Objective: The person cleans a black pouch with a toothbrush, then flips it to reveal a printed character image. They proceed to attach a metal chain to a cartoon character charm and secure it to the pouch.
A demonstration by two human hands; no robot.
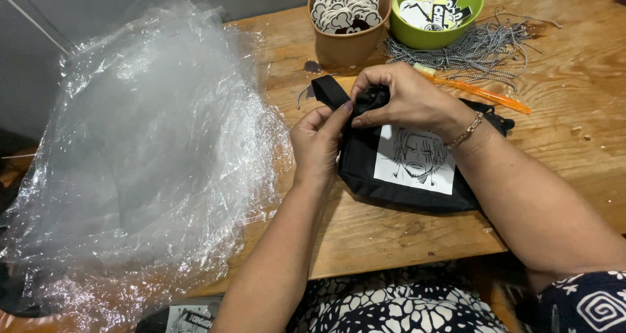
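Black fabric pouch [407, 176] lies flat on the wooden table [365, 235] in front of me, white printed drawing panel [415, 158] facing up, its gathered top edge toward the two bowls. My right hand [407, 101] is curled over that top edge, thumb and fingers closed tight on a bunch of the black cloth; my left hand [319, 144] meets it from the other side, fingertips pinched on the same gathered cloth just beside the black strap [328, 90] that runs off toward the brown bowl [349, 43]. Both grips narrow, both holding fabric; I cannot tell whether a cord is between the fingers, since the cloth hides it. Judged step: working the mouth of the pouch, most likely at the drawstring channel or closing fold, still mid-way, as the top is bunched rather than drawn neat. The next move, as I read it, calls for keeping the left pinch steady as an anchor while the right feeds or pulls along the hem, with small tension so the printed panel stays flat and unwrinkled. Surroundings: pile of grey speckled cords [479, 46] behind the pouch, orange toothbrush [479, 92] lying near my right wrist, green bowl [443, 33] of cut stickers next to the brown one, and a large heap of clear plastic bags [143, 163] to my left, touching nothing I hold.
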